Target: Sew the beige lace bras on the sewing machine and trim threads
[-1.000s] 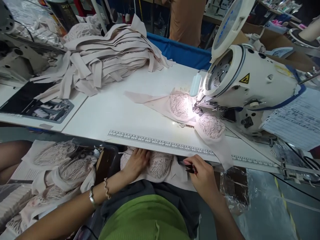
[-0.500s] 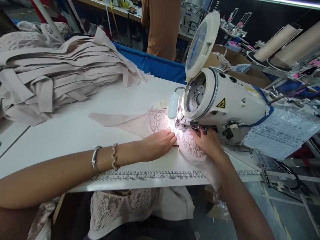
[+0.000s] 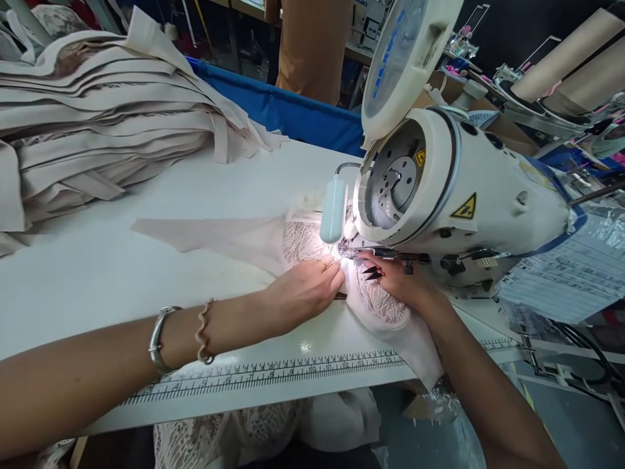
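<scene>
A beige lace bra piece (image 3: 385, 306) lies under the head of a white sewing machine (image 3: 459, 189), lit by its small lamp (image 3: 333, 208). My left hand (image 3: 305, 290) rests on the table with its fingertips pinched on the fabric just left of the needle. My right hand (image 3: 405, 286) lies on the lace cup right of the needle, closed round small red-and-black thread snips (image 3: 374, 272). A plain beige wing of the piece (image 3: 219, 234) trails to the left across the white table (image 3: 97, 273).
A tall stack of beige fabric pieces (image 3: 97, 117) fills the table's far left. A printed ruler (image 3: 293, 374) runs along the near edge, with more lace pieces (image 3: 234, 436) below it. A person in brown (image 3: 312, 45) stands behind a blue cloth (image 3: 293, 117). Papers in plastic (image 3: 571, 273) lie at the right.
Both hands came up from my lap to the needle area a second ago. Since half a second ago they have stayed on the fabric while the view moved closer.
</scene>
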`<act>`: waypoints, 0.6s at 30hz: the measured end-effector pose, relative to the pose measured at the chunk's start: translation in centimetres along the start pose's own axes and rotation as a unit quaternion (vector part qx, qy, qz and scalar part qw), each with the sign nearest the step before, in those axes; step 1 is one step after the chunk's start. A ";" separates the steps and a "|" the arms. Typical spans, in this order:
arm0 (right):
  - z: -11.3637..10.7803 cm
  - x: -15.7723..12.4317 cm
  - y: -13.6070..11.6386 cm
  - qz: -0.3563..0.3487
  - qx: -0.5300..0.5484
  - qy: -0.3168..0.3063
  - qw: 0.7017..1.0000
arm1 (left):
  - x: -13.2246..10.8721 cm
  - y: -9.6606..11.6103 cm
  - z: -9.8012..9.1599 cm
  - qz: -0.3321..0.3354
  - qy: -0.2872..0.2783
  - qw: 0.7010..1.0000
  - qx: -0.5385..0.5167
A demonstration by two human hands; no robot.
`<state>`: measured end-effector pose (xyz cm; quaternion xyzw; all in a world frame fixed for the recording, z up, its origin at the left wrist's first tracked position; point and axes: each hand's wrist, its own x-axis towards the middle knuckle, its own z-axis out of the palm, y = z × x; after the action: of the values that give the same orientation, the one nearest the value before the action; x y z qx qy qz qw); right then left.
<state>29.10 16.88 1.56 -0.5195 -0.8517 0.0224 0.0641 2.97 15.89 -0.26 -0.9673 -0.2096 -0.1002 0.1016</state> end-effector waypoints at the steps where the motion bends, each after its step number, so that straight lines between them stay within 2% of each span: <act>1: -0.1 -0.1 -0.2 -0.021 0.023 -0.009 0.999 | 0.0 -0.1 0.0 -0.004 0.003 1.000 0.004; 4: -0.1 -0.2 -0.7 -0.059 0.073 -0.033 0.995 | -0.1 -0.6 -0.1 -0.021 0.006 1.000 0.007; 9: 0.2 -0.6 -0.7 -0.045 0.078 -0.049 0.995 | -0.1 -1.0 0.0 -0.042 0.001 0.999 -0.011; 13: 0.4 -0.6 -1.0 -0.051 0.079 -0.052 0.994 | -0.1 -1.8 0.3 -0.066 0.025 0.997 -0.033; 18: 0.1 -0.5 -1.9 -0.051 0.067 -0.057 0.995 | -0.2 -3.3 0.7 -0.059 0.031 0.994 -0.091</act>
<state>27.67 15.59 1.58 -0.4680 -0.8759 0.1053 0.0511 1.53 18.95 -0.49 -0.9549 -0.2532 -0.1544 0.0130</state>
